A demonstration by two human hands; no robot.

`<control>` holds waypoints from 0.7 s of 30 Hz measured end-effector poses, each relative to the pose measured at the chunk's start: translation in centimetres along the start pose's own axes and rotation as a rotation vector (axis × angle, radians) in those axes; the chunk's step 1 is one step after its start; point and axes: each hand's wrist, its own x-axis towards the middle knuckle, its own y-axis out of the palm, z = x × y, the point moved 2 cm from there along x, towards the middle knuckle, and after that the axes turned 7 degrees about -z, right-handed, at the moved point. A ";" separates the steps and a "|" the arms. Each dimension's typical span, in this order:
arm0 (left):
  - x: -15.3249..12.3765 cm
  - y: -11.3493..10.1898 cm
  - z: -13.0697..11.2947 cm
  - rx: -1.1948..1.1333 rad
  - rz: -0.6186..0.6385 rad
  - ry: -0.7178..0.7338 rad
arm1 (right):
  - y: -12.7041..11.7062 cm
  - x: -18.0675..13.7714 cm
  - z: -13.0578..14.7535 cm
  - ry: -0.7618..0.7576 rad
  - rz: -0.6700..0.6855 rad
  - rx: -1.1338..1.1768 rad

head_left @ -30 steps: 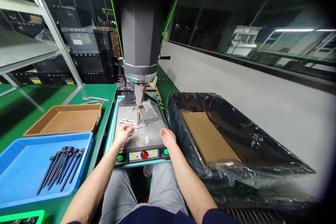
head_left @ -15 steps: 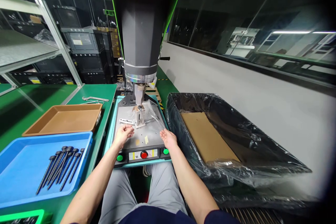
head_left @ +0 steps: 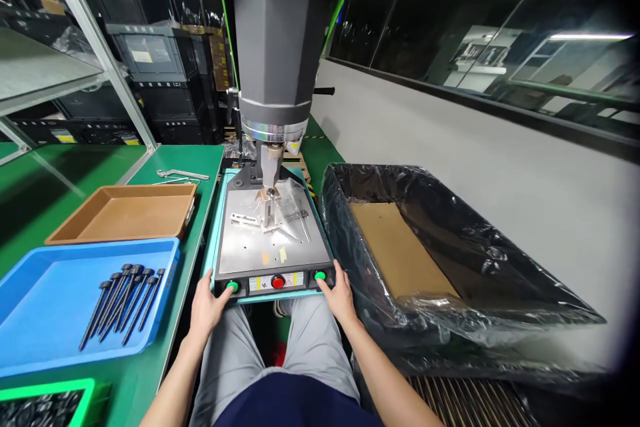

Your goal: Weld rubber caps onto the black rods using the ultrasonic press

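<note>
My left hand (head_left: pixel 207 303) is at the front left corner of the press base, its thumb on the left green button (head_left: pixel 233 287) and its fingers along the side. At the opposite corner, my right hand (head_left: pixel 341 293) has its thumb at the right green button (head_left: pixel 320 276). Both hands are open and hold nothing. Between the buttons is a red button (head_left: pixel 277 282). On the metal plate (head_left: pixel 240 255) stands a small fixture (head_left: pixel 269 212), with clear plastic (head_left: pixel 296 195) around it. The machine's metal tip (head_left: pixel 271 168) points down just above the fixture.
On the left bench are a blue tray (head_left: pixel 45 300) with several black stemmed parts (head_left: pixel 125 300), a brown tray (head_left: pixel 125 213), a wrench (head_left: pixel 183 175) and a green bin (head_left: pixel 90 400). To the right stands a plastic-lined box (head_left: pixel 425 213) with cardboard (head_left: pixel 400 253) inside.
Both hands have moved back from beside the fixture and the clear plastic to the two green buttons at the front corners. The view has tilted slightly downward.
</note>
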 end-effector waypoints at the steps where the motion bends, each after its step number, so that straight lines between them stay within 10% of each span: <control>1: -0.3 0.5 0.5 -0.029 0.015 -0.024 | 0.1 -0.4 -0.5 -0.011 0.030 -0.046; 21: -2.7 1.5 0.5 -0.081 0.047 -0.040 | -0.8 -0.3 -0.8 -0.099 0.253 -0.476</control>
